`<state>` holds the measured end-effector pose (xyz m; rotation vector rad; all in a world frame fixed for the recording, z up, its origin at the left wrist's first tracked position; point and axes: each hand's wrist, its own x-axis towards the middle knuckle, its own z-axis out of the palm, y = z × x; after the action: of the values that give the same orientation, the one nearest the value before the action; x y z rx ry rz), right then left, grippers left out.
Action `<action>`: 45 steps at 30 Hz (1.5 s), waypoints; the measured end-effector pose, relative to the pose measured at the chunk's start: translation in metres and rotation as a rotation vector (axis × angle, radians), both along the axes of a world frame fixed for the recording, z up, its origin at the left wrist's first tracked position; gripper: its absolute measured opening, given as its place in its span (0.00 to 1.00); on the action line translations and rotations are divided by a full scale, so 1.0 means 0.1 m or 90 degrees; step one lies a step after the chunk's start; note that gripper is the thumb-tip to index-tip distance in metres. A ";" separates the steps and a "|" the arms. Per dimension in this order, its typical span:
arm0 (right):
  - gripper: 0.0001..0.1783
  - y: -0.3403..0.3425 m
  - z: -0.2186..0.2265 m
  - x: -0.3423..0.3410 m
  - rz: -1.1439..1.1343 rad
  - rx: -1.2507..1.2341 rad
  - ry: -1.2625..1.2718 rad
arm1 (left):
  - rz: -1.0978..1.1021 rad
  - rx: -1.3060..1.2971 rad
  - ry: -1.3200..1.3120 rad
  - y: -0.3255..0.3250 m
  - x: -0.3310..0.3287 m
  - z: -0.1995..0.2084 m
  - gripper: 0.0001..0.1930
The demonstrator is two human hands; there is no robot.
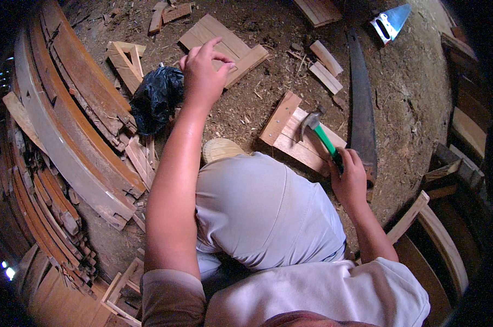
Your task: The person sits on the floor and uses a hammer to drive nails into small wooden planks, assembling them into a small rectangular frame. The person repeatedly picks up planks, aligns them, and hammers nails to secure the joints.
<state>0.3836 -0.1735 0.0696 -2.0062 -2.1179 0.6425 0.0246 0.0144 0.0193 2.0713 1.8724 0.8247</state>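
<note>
My right hand [349, 177] is wrapped around the dark grip of a claw hammer [324, 137] with a green shaft. Its metal head rests on or just over a wooden piece [298, 143], made of boards with a crosspiece nailed along one end. Out ahead on the left, my left hand [205, 68] is raised with fingers and thumb apart, and I see nothing in it. Beyond that hand lies a second board assembly [216, 34] with a batten [247, 66] along its near right edge, partly hidden by the fingers. A black plastic bag [158, 98] sits beside my left wrist.
A long hand saw [362, 98] lies right of the hammer, and another saw [391, 24] at the far right. Small wood offcuts [326, 68] and shavings cover the dirt floor. Stacked timber [67, 125] fills the left side; wooden frames [437, 234] stand at right.
</note>
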 end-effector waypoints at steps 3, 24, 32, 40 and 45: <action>0.22 -0.01 -0.02 0.02 -0.011 -0.029 0.009 | -0.001 -0.007 -0.016 0.00 0.00 -0.01 0.32; 0.24 -0.12 -0.09 0.13 -0.017 -0.048 -0.021 | 0.017 -0.120 -0.251 -0.02 0.09 -0.05 0.31; 0.17 0.16 0.34 0.04 0.018 -0.069 0.084 | -0.004 -0.061 -0.332 -0.04 0.13 -0.21 0.32; 0.18 0.69 0.62 -0.48 0.095 -0.122 0.206 | 0.015 -0.039 -0.339 -0.02 0.20 -0.30 0.32; 0.25 0.92 0.62 -0.88 0.158 -0.010 0.116 | 0.014 -0.051 -0.379 -0.04 0.17 -0.30 0.34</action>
<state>0.2953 -0.0814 0.1320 -1.6333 -2.2719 0.8463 0.0419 0.0103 -0.0102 1.5269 1.5634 1.1867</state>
